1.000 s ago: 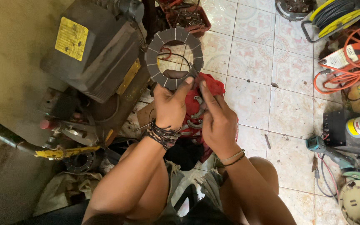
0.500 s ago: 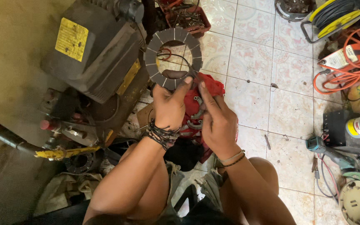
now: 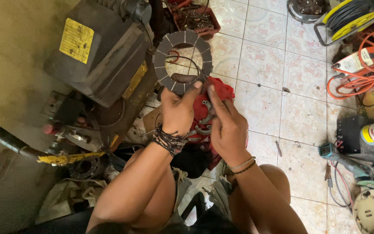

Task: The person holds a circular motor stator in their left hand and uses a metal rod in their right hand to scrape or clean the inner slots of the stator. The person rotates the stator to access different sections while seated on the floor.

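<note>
Dark machine [image 3: 104,56] left; orange cable [image 3: 360,78], yellow hose reel [image 3: 347,15] right; tiled floor [image 3: 273,104].

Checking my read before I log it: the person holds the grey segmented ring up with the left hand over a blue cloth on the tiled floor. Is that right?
Not quite: the cloth is red, not blue, as the head view shows. The rest stands: the left hand holds the grey segmented ring up above it, over the tiled floor.

Bare tiled floor [image 3: 265,104] in the frame's centre right leaves room to pass. The dark machine [image 3: 104,52] blocks the upper left; orange cable [image 3: 356,78] and tools crowd the right edge.
</note>
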